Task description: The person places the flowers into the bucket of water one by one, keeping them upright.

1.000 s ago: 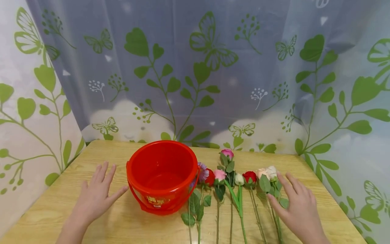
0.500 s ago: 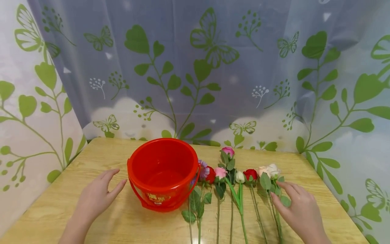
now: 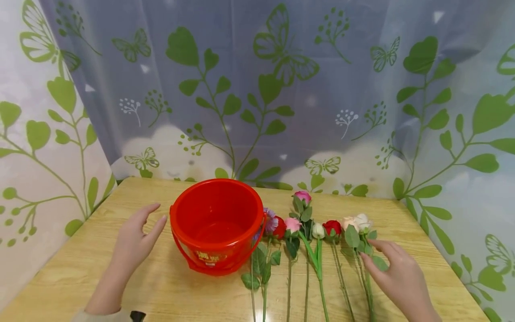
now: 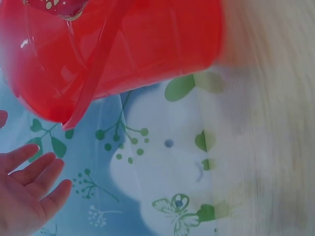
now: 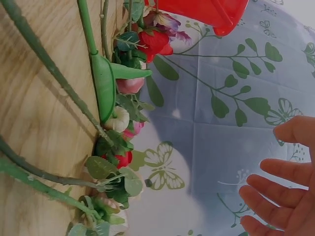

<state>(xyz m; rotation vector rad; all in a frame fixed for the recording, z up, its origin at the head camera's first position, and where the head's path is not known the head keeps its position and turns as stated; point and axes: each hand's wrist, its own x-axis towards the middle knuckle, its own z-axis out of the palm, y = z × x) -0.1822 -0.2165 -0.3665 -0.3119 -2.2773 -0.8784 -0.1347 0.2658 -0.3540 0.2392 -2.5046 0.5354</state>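
A red plastic bucket (image 3: 217,214) with gold lettering stands upright on the table, its handle folded down at the front. Just left of its rim is my left hand (image 3: 134,237), fingers relaxed and holding nothing; the left wrist view shows the fingers (image 4: 42,182) apart from the bucket wall. My right hand (image 3: 402,270) is over the right end of a row of artificial flowers, nearest the white rose (image 3: 362,221) and the peach rose (image 3: 349,223). In the right wrist view its loosely bent fingers (image 5: 275,191) hold nothing and stay apart from the stems.
Between bucket and right hand lie a red rose (image 3: 331,227), a white tulip (image 3: 318,230), a pink rose (image 3: 293,224), a magenta rose (image 3: 302,197), another red rose (image 3: 279,227) and a purple flower (image 3: 270,219). A patterned curtain (image 3: 225,89) rises behind the wooden table (image 3: 141,192).
My left hand has drawn its spread fingers closer together and turned sideways beside the bucket. My right hand's fingers have come a little closer together near the white rose. The view has tilted slightly downward.
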